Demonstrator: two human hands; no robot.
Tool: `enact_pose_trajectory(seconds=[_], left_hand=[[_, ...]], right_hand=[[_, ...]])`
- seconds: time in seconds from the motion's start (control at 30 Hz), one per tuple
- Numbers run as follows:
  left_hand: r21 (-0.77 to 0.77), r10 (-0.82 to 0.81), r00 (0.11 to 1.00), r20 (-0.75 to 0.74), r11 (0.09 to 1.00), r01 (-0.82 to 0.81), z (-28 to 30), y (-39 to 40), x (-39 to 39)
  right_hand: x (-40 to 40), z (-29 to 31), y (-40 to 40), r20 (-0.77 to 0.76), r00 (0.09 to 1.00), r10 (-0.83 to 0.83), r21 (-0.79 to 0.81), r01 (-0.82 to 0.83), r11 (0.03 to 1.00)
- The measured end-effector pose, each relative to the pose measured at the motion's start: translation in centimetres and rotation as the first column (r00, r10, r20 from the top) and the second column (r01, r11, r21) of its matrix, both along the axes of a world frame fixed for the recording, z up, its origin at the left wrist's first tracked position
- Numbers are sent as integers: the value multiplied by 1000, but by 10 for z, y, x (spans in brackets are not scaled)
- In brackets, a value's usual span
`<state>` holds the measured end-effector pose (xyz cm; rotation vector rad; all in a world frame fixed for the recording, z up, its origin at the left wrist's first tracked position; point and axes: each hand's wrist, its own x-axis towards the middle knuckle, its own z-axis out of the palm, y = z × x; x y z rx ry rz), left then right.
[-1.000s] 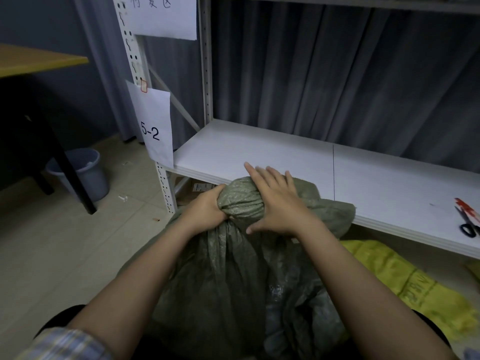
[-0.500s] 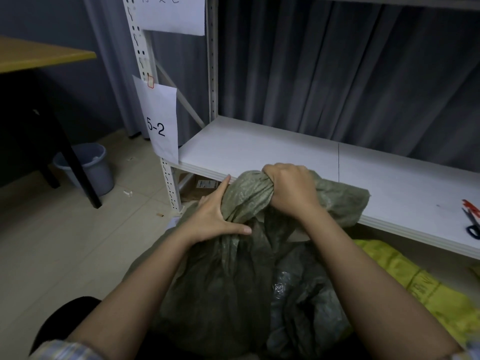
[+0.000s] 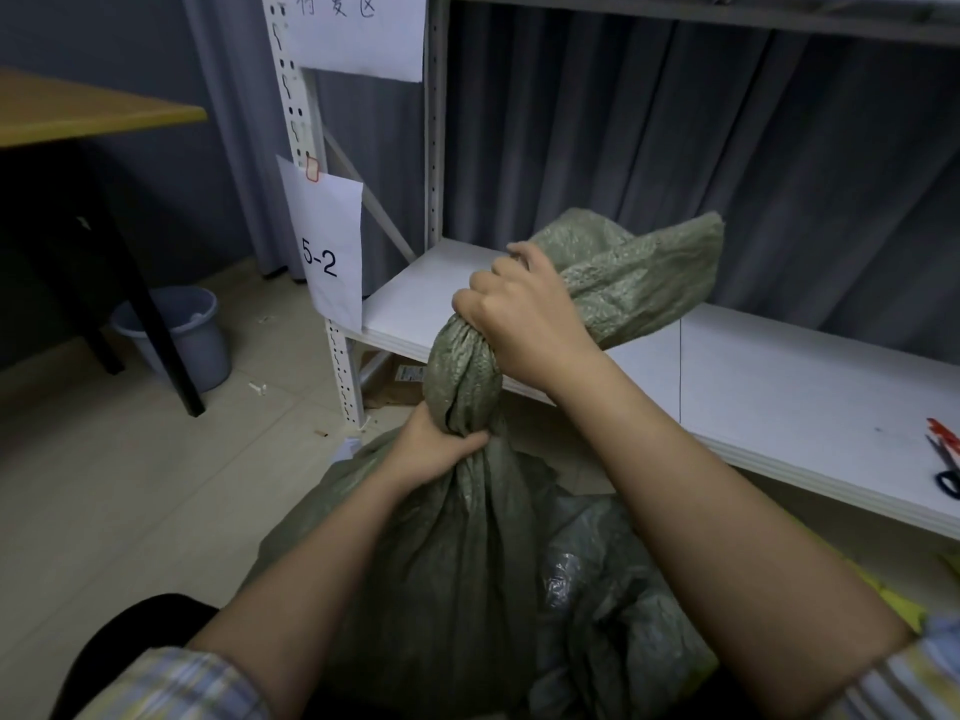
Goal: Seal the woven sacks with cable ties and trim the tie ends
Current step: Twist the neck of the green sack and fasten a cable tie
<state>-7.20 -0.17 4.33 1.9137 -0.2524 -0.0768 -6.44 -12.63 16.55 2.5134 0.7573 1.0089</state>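
Note:
A dull green woven sack (image 3: 467, 574) stands on the floor in front of me, its mouth gathered into a twisted neck. My right hand (image 3: 524, 319) grips the top of that neck, with the loose sack mouth flaring out to the right of it. My left hand (image 3: 436, 449) grips the neck lower down, just above the full body of the sack. No cable tie is visible. Scissors (image 3: 943, 462) with red and dark handles lie on the white shelf (image 3: 779, 387) at the far right.
A metal rack upright (image 3: 337, 356) with a paper label "5-2" (image 3: 327, 252) stands left of the sack. A grey bucket (image 3: 182, 335) sits under a wooden table (image 3: 78, 111) at the left. A yellow sack (image 3: 904, 605) lies at the lower right. Grey curtains hang behind.
My right hand has pulled the sack's neck upward and stretched it out. My left hand went from resting open on the sack to gripping the neck below the right hand.

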Motion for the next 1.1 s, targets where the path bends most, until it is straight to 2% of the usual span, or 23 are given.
enact_pose_trajectory(seconds=[0.27, 0.43, 0.5, 0.57, 0.6, 0.63, 0.73, 0.77, 0.83, 0.93, 1.1], left_hand=[[161, -114, 993, -43, 980, 120, 7, 5, 2], [291, -239, 968, -75, 923, 251, 9, 4, 5], [338, -236, 969, -76, 908, 248, 10, 6, 8], [425, -182, 980, -76, 883, 197, 11, 6, 9], [474, -157, 985, -66, 864, 170, 11, 5, 8], [494, -133, 989, -60, 857, 145, 8, 2, 10], [481, -121, 993, -14, 870, 113, 7, -6, 9], [476, -153, 988, 2, 869, 133, 3, -8, 11], [464, -182, 983, 9, 872, 157, 3, -12, 10], [527, -182, 983, -23, 833, 167, 7, -9, 3], [516, -212, 977, 8, 838, 178, 5, 9, 1]], right_hand=[[5, -13, -25, 5, 997, -81, 61, 80, 995], [2, -26, -53, -156, 966, -205, 75, 219, 973], [-4, -33, -63, -333, 892, -306, 43, 339, 940], [-14, -39, -68, -545, 709, -448, -76, 490, 868], [-21, -40, -66, -601, 635, -485, -126, 524, 842], [-28, -43, -60, -616, 619, -487, -144, 519, 843], [-47, -61, -31, -526, 785, -327, -95, 328, 940], [-50, -70, -21, -507, 811, -291, -101, 279, 955], [-47, -89, -10, -483, 812, -328, -137, 301, 944], [-34, -107, -8, -391, 840, -377, -68, 382, 922], [-22, -105, -3, -403, 863, -304, -47, 312, 949]])
